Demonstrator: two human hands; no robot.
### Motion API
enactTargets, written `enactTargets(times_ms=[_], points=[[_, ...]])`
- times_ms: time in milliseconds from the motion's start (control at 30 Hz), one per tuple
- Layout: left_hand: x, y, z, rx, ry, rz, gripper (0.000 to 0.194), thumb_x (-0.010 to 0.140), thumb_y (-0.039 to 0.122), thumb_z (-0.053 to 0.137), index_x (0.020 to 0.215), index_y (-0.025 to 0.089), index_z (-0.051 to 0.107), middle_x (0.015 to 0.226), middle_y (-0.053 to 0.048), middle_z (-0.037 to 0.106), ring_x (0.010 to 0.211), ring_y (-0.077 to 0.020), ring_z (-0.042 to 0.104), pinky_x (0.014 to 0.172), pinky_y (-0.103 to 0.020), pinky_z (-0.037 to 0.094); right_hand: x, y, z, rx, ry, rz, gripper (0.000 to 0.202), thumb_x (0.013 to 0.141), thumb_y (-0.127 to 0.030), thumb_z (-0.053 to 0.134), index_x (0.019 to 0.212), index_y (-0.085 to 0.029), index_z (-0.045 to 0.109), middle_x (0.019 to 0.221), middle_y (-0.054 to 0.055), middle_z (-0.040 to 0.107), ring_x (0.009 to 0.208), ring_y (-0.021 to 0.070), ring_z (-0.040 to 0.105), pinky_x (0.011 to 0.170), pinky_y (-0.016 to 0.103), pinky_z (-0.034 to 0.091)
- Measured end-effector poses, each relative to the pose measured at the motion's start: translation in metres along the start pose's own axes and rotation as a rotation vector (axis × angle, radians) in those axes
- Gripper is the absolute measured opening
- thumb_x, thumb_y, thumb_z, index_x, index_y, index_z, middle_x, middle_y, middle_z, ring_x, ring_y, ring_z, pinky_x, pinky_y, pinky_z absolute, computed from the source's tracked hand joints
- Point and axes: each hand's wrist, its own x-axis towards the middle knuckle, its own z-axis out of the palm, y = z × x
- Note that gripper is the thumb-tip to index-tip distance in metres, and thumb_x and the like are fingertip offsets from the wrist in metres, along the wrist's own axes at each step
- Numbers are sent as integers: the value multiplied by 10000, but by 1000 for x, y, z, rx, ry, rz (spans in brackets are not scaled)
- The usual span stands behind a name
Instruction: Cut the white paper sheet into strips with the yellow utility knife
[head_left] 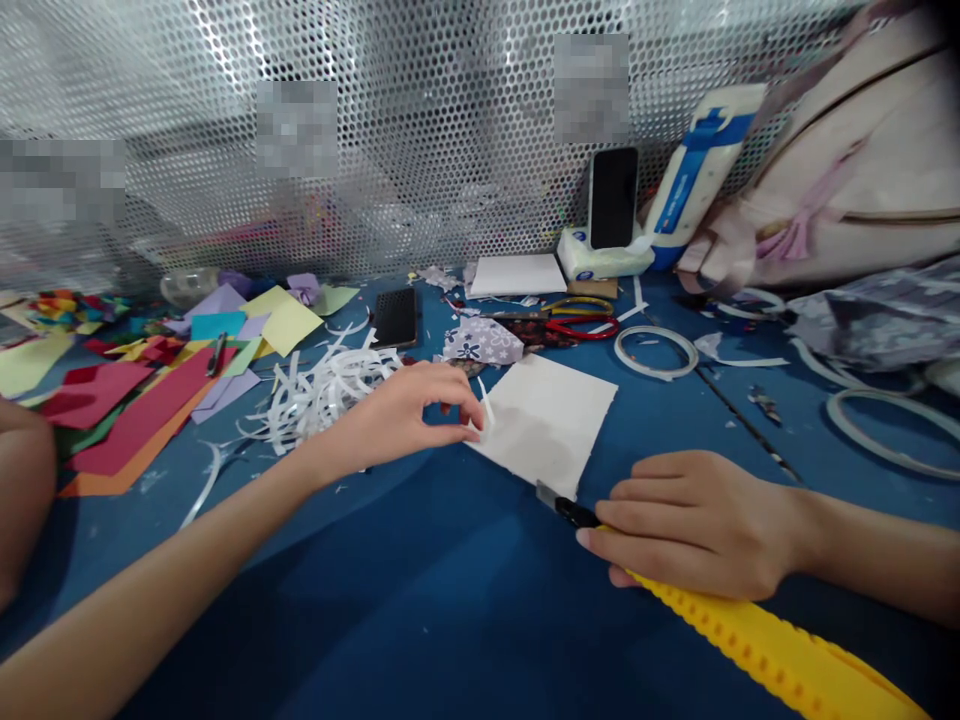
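Note:
My right hand (694, 525) is wrapped round a yellow utility knife (750, 640), its blade pointing left and touching or just over the near corner of a white square card (551, 425). Between thumb and fingertips, my left hand (442, 400) pinches a thin white paper strip (487, 402) at the card's left edge. Behind my left wrist lies a loose pile of curled white paper strips (322, 395). The far end of the knife handle runs out of view at the bottom right.
Coloured paper sheets (165, 410) spread at left, near another person's arm (22, 500). Behind the card are a dark phone (395, 317), red-handled scissors (581, 328) and a white pad (517, 275). White tape rings (656, 353) lie right; a perforated metal panel (450, 130) stands behind.

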Motion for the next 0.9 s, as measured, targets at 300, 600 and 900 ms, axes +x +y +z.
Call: enactTargets(times_ms=[300, 600, 900], points=[[0, 0, 6, 82, -71, 19, 26, 951, 254, 719, 931, 243, 731, 975, -8, 663, 940, -181, 604, 878, -308, 398, 1, 0, 0, 0, -9, -12, 198, 1006, -250, 629, 1110, -83, 657, 801, 35, 730, 663, 144, 700, 554, 295, 495], [2, 5, 11, 124, -44, 0, 79, 895, 290, 776, 881, 233, 723, 972, -6, 650, 946, -192, 600, 877, -327, 396, 1, -1, 0, -32, -3, -10, 174, 1032, -240, 581, 1094, -104, 671, 798, 35, 741, 653, 130, 686, 540, 278, 488], [2, 6, 14, 109, -18, -21, 66, 928, 230, 694, 863, 215, 697, 967, -16, 657, 928, -186, 600, 854, -318, 430, 1, -2, 0, -18, -5, -5, 171, 1019, -235, 603, 1095, -95, 664, 806, 35, 734, 667, 137, 695, 553, 292, 490]])
